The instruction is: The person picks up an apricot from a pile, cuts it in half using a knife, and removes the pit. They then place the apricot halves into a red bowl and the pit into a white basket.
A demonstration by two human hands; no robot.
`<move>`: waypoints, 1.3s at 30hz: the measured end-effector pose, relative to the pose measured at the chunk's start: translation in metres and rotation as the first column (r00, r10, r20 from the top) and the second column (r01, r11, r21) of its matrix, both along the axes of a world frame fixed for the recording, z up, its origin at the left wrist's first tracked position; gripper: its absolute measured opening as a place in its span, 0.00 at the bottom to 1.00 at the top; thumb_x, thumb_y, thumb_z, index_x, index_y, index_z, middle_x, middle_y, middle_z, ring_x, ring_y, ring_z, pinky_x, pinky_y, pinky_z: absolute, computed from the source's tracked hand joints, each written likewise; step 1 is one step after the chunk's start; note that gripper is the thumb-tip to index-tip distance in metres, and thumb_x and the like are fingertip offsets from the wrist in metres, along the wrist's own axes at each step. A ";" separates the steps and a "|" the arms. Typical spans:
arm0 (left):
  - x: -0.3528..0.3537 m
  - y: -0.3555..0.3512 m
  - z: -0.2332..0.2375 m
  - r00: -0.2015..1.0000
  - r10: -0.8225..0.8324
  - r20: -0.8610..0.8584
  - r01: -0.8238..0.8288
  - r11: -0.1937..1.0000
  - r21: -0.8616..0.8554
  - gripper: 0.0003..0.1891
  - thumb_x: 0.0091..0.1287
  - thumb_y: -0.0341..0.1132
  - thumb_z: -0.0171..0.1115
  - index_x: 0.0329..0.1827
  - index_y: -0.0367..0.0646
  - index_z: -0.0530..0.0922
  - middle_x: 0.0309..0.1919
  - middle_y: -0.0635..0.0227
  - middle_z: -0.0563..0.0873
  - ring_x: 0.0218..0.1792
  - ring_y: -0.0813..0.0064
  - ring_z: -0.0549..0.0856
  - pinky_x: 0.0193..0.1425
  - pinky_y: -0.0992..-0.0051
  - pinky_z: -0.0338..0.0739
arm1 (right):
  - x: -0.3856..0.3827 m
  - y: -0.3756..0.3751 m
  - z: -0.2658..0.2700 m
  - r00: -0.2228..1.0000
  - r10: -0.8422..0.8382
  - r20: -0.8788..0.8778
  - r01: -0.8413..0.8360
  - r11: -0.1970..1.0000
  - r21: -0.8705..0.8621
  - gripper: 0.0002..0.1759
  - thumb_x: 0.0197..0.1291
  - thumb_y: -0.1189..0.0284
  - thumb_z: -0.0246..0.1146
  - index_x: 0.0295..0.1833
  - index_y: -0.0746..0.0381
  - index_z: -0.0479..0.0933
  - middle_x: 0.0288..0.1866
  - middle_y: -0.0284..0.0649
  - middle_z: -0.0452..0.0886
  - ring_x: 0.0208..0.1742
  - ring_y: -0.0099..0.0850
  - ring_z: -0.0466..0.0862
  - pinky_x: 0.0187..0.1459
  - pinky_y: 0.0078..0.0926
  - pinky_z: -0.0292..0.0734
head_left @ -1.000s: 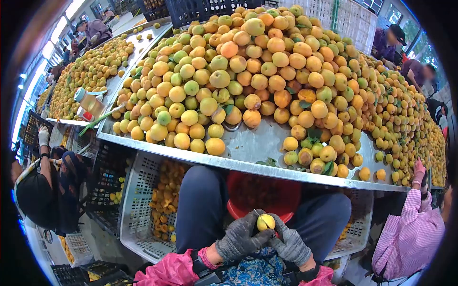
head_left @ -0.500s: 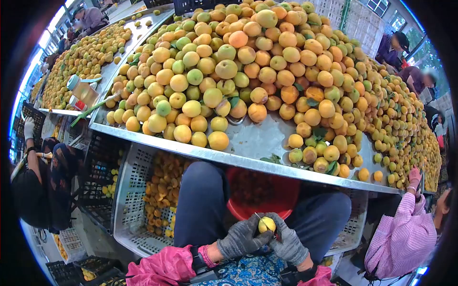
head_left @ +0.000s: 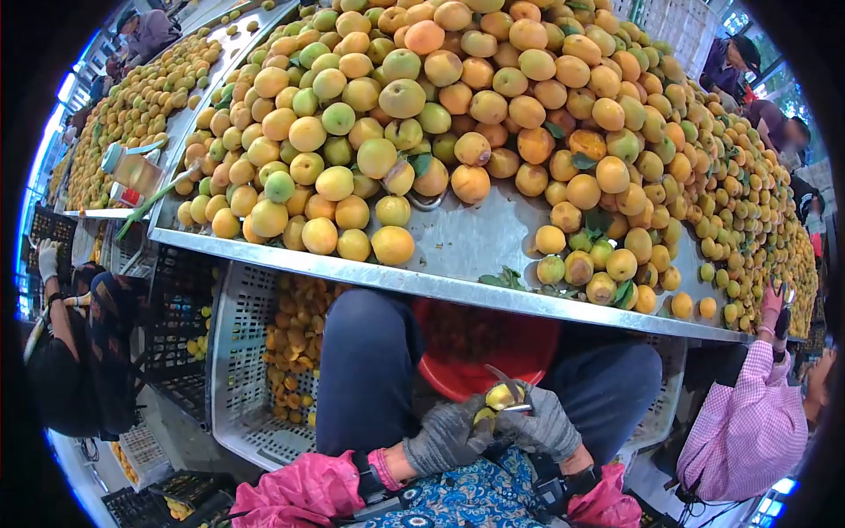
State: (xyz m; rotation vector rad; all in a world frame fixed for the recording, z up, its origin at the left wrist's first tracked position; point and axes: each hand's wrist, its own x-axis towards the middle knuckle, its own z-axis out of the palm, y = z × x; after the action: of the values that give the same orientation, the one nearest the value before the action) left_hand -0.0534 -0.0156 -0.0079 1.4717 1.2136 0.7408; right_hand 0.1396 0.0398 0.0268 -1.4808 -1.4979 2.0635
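Note:
My left hand (head_left: 451,435), in a grey knitted glove, is closed around a piece of apricot (head_left: 483,417) that shows at its fingertips. My right hand (head_left: 544,424), gloved alike, is closed on a small knife (head_left: 501,378) whose thin curved blade points up and left. Another yellow-green apricot piece (head_left: 502,397) sits at the right fingertips against the metal. Fingers cover the knife's handle and part of the fruit. Both hands are close together above my lap, just in front of a red basin (head_left: 449,374) with dark contents between my knees.
A metal table (head_left: 475,238) bears a large heap of apricots (head_left: 405,97). Left of my knees, a grey crate (head_left: 236,352) holds cut apricots (head_left: 290,352). A jar (head_left: 132,165) stands at the left table. Co-workers sit at both sides, one in a pink checked sleeve (head_left: 748,396).
The apricot between my hands, whole-looking before, now shows as two pieces. The knife blade now stands higher, above the fruit. My view has shifted slightly.

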 end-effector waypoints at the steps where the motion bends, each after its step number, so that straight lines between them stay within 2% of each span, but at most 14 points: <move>1: 0.000 0.001 0.003 1.000 -0.001 0.001 0.001 1.000 0.004 0.16 0.67 0.41 0.58 0.51 0.39 0.76 0.31 0.49 0.84 0.33 0.49 0.85 0.36 0.56 0.78 | 0.000 0.001 0.001 1.000 0.001 0.004 -0.001 0.999 0.039 0.28 0.59 0.66 0.68 0.62 0.66 0.72 0.50 0.41 0.84 0.50 0.25 0.82 0.54 0.26 0.76; 9: -0.016 0.012 0.023 0.938 0.279 0.205 -0.260 0.959 -0.112 0.12 0.65 0.29 0.54 0.47 0.36 0.80 0.40 0.58 0.85 0.37 0.70 0.86 0.43 0.72 0.79 | 0.007 -0.004 0.014 0.983 -0.144 -0.111 0.124 0.978 -0.168 0.21 0.57 0.63 0.68 0.51 0.66 0.80 0.40 0.35 0.86 0.40 0.22 0.82 0.46 0.24 0.78; 12: -0.028 0.010 0.039 0.903 0.253 0.347 -0.129 0.930 -0.344 0.14 0.68 0.30 0.53 0.53 0.38 0.79 0.42 0.59 0.86 0.45 0.70 0.85 0.47 0.71 0.79 | 0.005 -0.008 0.022 0.977 -0.172 -0.125 0.147 0.971 -0.188 0.21 0.56 0.64 0.68 0.51 0.66 0.80 0.36 0.34 0.85 0.36 0.20 0.82 0.42 0.21 0.78; 16: -0.065 -0.003 0.081 0.870 0.355 0.341 -0.257 0.919 -0.300 0.16 0.69 0.39 0.55 0.49 0.35 0.80 0.39 0.64 0.85 0.36 0.72 0.85 0.41 0.74 0.80 | 0.007 -0.013 0.031 0.938 -0.266 -0.222 0.170 0.912 -0.374 0.21 0.55 0.64 0.68 0.50 0.65 0.81 0.33 0.33 0.84 0.32 0.20 0.81 0.38 0.19 0.77; 20: -0.131 -0.026 0.106 0.513 0.654 0.557 -0.587 0.740 -0.328 0.15 0.70 0.37 0.58 0.52 0.34 0.79 0.37 0.63 0.85 0.36 0.72 0.85 0.45 0.73 0.79 | 0.003 -0.013 0.029 0.962 -0.207 -0.179 0.169 0.965 -0.202 0.22 0.53 0.61 0.68 0.49 0.65 0.81 0.32 0.33 0.84 0.32 0.19 0.81 0.36 0.19 0.76; 23: -0.179 -0.046 0.111 0.564 0.682 0.465 -0.700 0.694 -0.169 0.15 0.69 0.35 0.59 0.53 0.34 0.79 0.42 0.62 0.85 0.41 0.68 0.86 0.48 0.70 0.80 | 0.000 -0.013 0.029 0.975 -0.126 -0.182 0.103 0.986 -0.130 0.22 0.54 0.60 0.68 0.49 0.65 0.82 0.32 0.33 0.84 0.32 0.19 0.81 0.36 0.19 0.76; 24: -0.191 -0.048 0.102 0.645 0.756 0.112 -0.764 0.638 0.092 0.14 0.69 0.34 0.58 0.52 0.34 0.79 0.43 0.62 0.85 0.43 0.68 0.85 0.51 0.71 0.79 | -0.002 -0.011 0.032 0.981 -0.097 -0.166 0.076 0.989 -0.128 0.23 0.54 0.60 0.68 0.51 0.64 0.81 0.32 0.33 0.84 0.32 0.19 0.81 0.37 0.19 0.76; 25: -0.197 -0.050 0.096 0.559 0.793 -0.242 -0.707 0.608 0.362 0.14 0.69 0.34 0.56 0.52 0.33 0.78 0.45 0.63 0.84 0.45 0.68 0.84 0.54 0.72 0.77 | -0.005 -0.008 0.035 0.986 -0.066 -0.151 0.048 0.991 -0.123 0.24 0.55 0.59 0.69 0.52 0.63 0.81 0.33 0.33 0.84 0.33 0.19 0.81 0.38 0.19 0.76; 28: -0.175 -0.036 0.126 0.301 0.791 -0.533 -0.314 0.609 0.728 0.14 0.66 0.27 0.60 0.54 0.35 0.79 0.48 0.60 0.83 0.51 0.65 0.82 0.56 0.68 0.78 | -0.015 -0.001 0.054 0.974 -0.033 -0.225 -0.008 0.983 -0.181 0.26 0.55 0.59 0.70 0.56 0.62 0.79 0.34 0.33 0.84 0.30 0.18 0.80 0.34 0.19 0.75; 29: -0.162 -0.035 0.117 0.554 0.807 -0.206 -0.552 0.541 0.635 0.16 0.64 0.24 0.60 0.56 0.38 0.79 0.49 0.60 0.83 0.48 0.67 0.83 0.55 0.70 0.77 | -0.016 -0.001 0.057 0.974 -0.034 -0.224 -0.007 0.984 -0.180 0.26 0.55 0.59 0.70 0.56 0.62 0.79 0.34 0.33 0.84 0.30 0.18 0.80 0.34 0.19 0.75; 31: -0.144 -0.039 0.122 0.689 0.715 -0.120 -0.609 0.661 0.438 0.18 0.64 0.22 0.59 0.57 0.38 0.77 0.52 0.59 0.82 0.45 0.67 0.83 0.53 0.72 0.78 | -0.019 0.001 0.062 0.975 0.046 -0.217 -0.079 0.986 -0.146 0.26 0.55 0.60 0.71 0.57 0.61 0.78 0.33 0.32 0.84 0.26 0.16 0.78 0.28 0.17 0.72; 33: -0.091 -0.015 0.133 0.956 0.283 0.082 -0.294 0.934 0.202 0.18 0.65 0.22 0.58 0.59 0.39 0.77 0.54 0.59 0.81 0.46 0.67 0.82 0.55 0.70 0.77 | -0.023 0.008 0.073 0.958 0.211 -0.195 -0.215 0.977 0.001 0.26 0.55 0.60 0.72 0.56 0.61 0.78 0.32 0.32 0.84 0.26 0.16 0.78 0.27 0.18 0.71; 35: -0.057 -0.007 0.132 0.753 0.307 0.582 -0.102 0.928 -0.358 0.17 0.66 0.24 0.58 0.58 0.38 0.77 0.55 0.58 0.80 0.52 0.67 0.80 0.61 0.68 0.73 | -0.026 0.019 0.093 0.915 0.393 -0.092 -0.396 0.918 -0.026 0.24 0.56 0.60 0.72 0.54 0.62 0.79 0.32 0.34 0.84 0.30 0.18 0.81 0.34 0.22 0.75; 39: -0.032 0.009 0.097 0.939 -0.018 0.344 0.027 0.999 -0.022 0.17 0.70 0.29 0.58 0.61 0.38 0.74 0.55 0.60 0.80 0.51 0.74 0.82 0.56 0.72 0.77 | -0.020 0.015 0.086 0.960 0.260 -0.108 -0.257 0.966 0.043 0.23 0.57 0.58 0.71 0.49 0.65 0.80 0.32 0.37 0.85 0.34 0.26 0.84 0.40 0.29 0.78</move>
State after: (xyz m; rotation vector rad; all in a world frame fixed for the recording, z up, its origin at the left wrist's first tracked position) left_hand -0.0851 -0.0066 0.0892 1.2672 0.9331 0.9201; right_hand 0.1200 0.0552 0.1131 -1.1888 -1.7464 2.2155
